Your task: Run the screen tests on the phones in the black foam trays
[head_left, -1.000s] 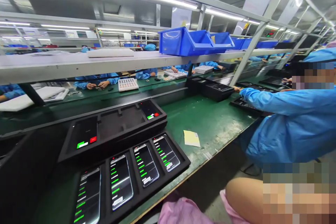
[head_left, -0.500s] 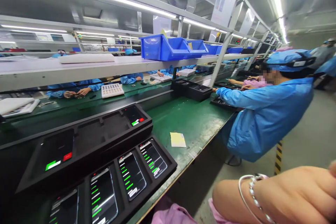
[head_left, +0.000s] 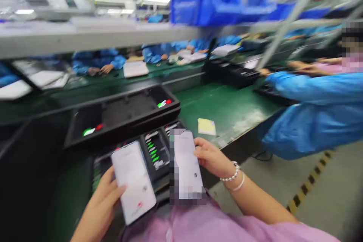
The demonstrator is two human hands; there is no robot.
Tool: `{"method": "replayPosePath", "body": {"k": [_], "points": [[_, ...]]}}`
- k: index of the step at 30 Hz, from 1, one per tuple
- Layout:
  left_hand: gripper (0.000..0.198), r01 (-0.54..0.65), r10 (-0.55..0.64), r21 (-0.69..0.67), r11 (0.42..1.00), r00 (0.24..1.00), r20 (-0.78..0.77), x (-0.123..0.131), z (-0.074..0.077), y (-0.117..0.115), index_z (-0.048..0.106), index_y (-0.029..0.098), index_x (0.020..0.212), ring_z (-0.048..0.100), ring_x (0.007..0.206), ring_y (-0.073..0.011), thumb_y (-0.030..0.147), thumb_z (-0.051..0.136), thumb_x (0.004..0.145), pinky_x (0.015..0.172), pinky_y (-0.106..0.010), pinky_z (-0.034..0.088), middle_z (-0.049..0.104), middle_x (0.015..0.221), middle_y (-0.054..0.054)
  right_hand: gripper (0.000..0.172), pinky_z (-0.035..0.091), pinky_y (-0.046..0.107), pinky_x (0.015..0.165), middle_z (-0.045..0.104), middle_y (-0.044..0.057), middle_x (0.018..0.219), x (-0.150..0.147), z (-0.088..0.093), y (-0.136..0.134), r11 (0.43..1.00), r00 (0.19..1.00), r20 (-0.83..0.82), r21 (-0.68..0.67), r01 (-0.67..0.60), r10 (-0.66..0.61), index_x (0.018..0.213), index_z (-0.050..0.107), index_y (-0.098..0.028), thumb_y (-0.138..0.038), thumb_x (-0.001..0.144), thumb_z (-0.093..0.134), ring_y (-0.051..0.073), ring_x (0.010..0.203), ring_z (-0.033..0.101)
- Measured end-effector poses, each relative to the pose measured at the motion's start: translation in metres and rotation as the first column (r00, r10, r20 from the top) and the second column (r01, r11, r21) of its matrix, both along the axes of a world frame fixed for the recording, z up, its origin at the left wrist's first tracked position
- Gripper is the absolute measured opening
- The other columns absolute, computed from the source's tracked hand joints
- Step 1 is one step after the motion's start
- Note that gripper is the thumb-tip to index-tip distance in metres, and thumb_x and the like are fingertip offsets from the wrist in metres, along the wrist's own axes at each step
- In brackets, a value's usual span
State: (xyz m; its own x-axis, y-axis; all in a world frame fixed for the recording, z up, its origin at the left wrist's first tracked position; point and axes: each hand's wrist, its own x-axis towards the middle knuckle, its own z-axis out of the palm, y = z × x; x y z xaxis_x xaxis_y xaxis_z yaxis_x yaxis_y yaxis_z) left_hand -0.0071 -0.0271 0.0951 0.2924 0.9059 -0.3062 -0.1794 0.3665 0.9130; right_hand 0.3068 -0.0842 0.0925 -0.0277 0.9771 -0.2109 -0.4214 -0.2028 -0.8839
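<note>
My left hand (head_left: 106,196) is closed around the lower left edge of a smartphone (head_left: 134,181) with a bright white screen facing me. My right hand (head_left: 214,159) pinches the right edge of a second smartphone (head_left: 188,166), also white-screened and partly blurred out. Both phones are held side by side above a black foam tray (head_left: 164,174), hiding part of it. A phone in that tray (head_left: 155,149) shows green and white bars on a dark screen. Behind it, a second black tray (head_left: 130,121) has a phone at each end, with green and red marks lit.
A yellow-and-white paper pad (head_left: 207,126) lies on the green bench (head_left: 224,102). Above runs a shelf (head_left: 107,39) with blue bins (head_left: 195,3). To my right sits a co-worker in a blue gown (head_left: 317,113); more people work across the line.
My view has swung right and down. Both hands have come in front of me, each holding a smartphone; before, only one arm with bracelets showed at the lower right.
</note>
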Motion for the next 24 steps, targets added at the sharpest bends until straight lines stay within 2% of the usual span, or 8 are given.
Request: {"method": "replayPosePath", "body": {"k": [1,3,7,10,15,20,22,24], "points": [[0.067,-0.035,0.035,-0.056,0.998,0.999,-0.005,-0.01,-0.008,-0.013,0.058,0.023,0.134,0.074,0.092,-0.0271,0.039,0.09,0.077,0.077,-0.039,0.062,0.077,0.11,-0.008,0.045,0.05,0.02,0.057,0.063,-0.004,0.073,-0.005,-0.008,0.001,0.998,0.999,-0.016,-0.048,-0.04,0.04,0.092,0.059,-0.02,-0.036,0.068,0.094,0.01,0.061,0.06],[0.084,-0.012,0.022,-0.133,0.991,0.997,0.07,-0.022,-0.023,-0.032,0.054,0.02,0.134,0.076,0.083,-0.0274,0.034,0.097,0.063,0.073,-0.036,0.059,0.079,0.099,-0.008,0.042,0.05,0.02,0.061,0.067,-0.003,0.077,-0.01,-0.021,0.004,0.982,0.992,-0.034,-0.144,-0.125,0.122,0.099,0.062,-0.021,-0.033,0.073,0.092,0.01,0.066,0.061],[0.084,-0.013,0.045,-0.178,0.984,0.983,0.178,-0.027,-0.051,-0.041,0.052,0.02,0.139,0.076,0.082,-0.0244,0.03,0.094,0.067,0.074,-0.032,0.055,0.08,0.101,-0.009,0.049,0.053,0.028,0.061,0.071,0.003,0.083,-0.014,-0.035,0.015,0.939,0.957,0.142,-0.275,-0.207,0.252,0.108,0.065,-0.022,-0.047,0.074,0.09,0.016,0.066,0.064],[0.081,-0.019,0.053,-0.165,0.986,0.977,0.206,-0.026,-0.063,-0.044,0.052,0.02,0.141,0.075,0.084,-0.0234,0.029,0.091,0.071,0.074,-0.031,0.054,0.079,0.101,-0.008,0.053,0.053,0.032,0.057,0.07,0.005,0.077,-0.019,-0.04,0.016,0.926,0.946,0.18,-0.318,-0.203,0.269,0.108,0.067,-0.025,-0.052,0.069,0.09,0.019,0.061,0.063],[0.083,0.024,0.015,-0.17,0.985,0.974,0.227,-0.026,-0.067,-0.05,0.048,0.021,0.146,0.075,0.083,-0.0238,0.025,0.087,0.073,0.078,-0.034,0.054,0.079,0.1,-0.007,0.054,0.053,0.037,0.054,0.067,0.005,0.072,-0.027,-0.045,0.016,0.916,0.959,0.17,-0.371,-0.151,0.227,0.108,0.067,-0.032,-0.051,0.065,0.092,0.023,0.057,0.062],[0.074,-0.015,0.062,-0.207,0.978,0.972,0.226,-0.025,-0.065,-0.05,0.053,0.023,0.141,0.073,0.091,-0.0245,0.021,0.08,0.072,0.085,-0.036,0.053,0.078,0.102,-0.005,0.049,0.052,0.033,0.053,0.07,0.004,0.083,-0.043,-0.045,0.016,0.926,0.977,0.157,-0.369,-0.077,0.144,0.106,0.066,-0.032,-0.048,0.066,0.089,0.021,0.06,0.063],[0.073,-0.023,0.082,-0.229,0.973,0.965,0.251,-0.022,-0.062,-0.051,0.053,0.023,0.139,0.073,0.096,-0.0264,0.022,0.078,0.07,0.087,-0.038,0.054,0.077,0.108,-0.006,0.044,0.053,0.032,0.056,0.071,0.003,0.087,-0.051,-0.045,0.015,0.945,0.982,0.162,-0.326,-0.041,0.098,0.105,0.066,-0.031,-0.043,0.067,0.084,0.02,0.066,0.064],[0.078,-0.014,0.086,-0.239,0.971,0.953,0.291,-0.019,-0.06,-0.053,0.049,0.024,0.14,0.072,0.101,-0.0287,0.024,0.079,0.069,0.09,-0.041,0.054,0.075,0.114,-0.007,0.045,0.058,0.035,0.065,0.073,0.005,0.098,-0.056,-0.045,0.015,0.953,0.989,0.127,-0.302,-0.037,0.078,0.106,0.066,-0.031,-0.045,0.066,0.08,0.024,0.079,0.069]]}}
